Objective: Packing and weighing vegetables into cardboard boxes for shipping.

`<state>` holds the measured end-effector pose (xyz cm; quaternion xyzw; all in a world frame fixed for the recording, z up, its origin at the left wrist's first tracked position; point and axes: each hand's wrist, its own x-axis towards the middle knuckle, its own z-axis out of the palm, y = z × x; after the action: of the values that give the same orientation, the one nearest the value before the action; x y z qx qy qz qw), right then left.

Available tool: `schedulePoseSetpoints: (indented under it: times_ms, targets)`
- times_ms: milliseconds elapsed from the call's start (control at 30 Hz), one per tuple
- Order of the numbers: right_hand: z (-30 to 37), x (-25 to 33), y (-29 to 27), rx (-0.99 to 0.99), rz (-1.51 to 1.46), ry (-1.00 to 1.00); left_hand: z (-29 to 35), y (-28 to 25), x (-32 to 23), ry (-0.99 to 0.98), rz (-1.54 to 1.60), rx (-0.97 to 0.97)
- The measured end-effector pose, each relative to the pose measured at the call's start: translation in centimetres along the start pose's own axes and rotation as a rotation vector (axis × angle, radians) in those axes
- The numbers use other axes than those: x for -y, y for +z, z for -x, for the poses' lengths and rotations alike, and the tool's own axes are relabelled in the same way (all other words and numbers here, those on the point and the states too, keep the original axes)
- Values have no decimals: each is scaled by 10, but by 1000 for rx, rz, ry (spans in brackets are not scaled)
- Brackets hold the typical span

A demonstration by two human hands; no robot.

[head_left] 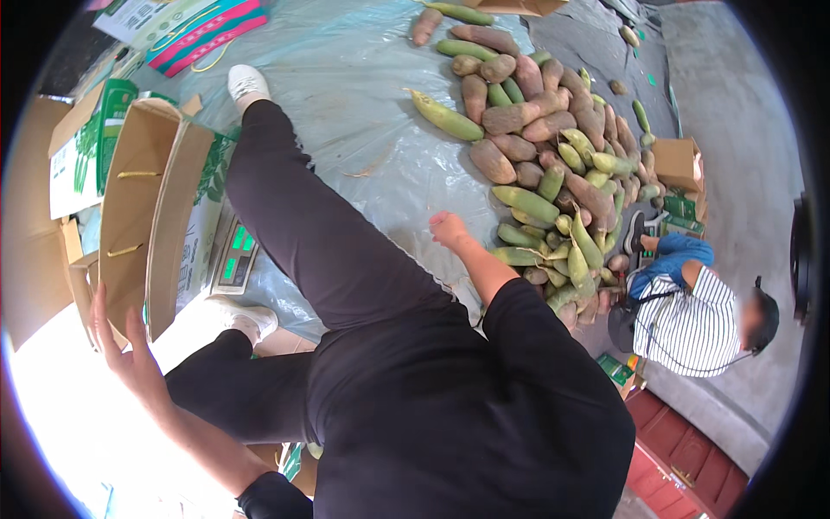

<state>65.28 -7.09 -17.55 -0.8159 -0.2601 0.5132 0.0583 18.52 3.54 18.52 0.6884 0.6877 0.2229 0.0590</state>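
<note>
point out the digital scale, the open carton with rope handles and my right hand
digital scale [236, 253]: head view, display panel
open carton with rope handles [137, 210]: head view, brown inner wall
right hand [448, 229]: head view, middle of the hand

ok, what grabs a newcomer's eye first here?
The big heap of green and reddish-brown root vegetables, right of centre on the plastic sheet. Then the open carton at left, near the open left hand, and a co-worker in a striped shirt, far right.
</note>
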Motion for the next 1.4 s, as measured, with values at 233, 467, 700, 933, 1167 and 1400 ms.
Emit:
schedulePoseSetpoints:
  times_ms: [233, 467, 700, 933, 1167, 1400]
  targets:
    - [0, -83, -70, -457, 482, -150, 26, 50, 49, -107, -80, 219]
    - [84, -51, -203, -933, 631, 204, 38, 62, 60, -157, -15, 267]
    - [99, -103, -236, -557, 678, 546, 38, 64, 59, -158, -21, 267]
    - [90, -155, -237, -691, 795, 319, 34, 63, 74, -138, -31, 298]
    - [65, -132, -226, -763, -82, -85, 28, 62, 81, -256, -95, 324]
    - [53, -53, -208, -509, -590, -180, 29, 68, 86, -264, -191, 248]
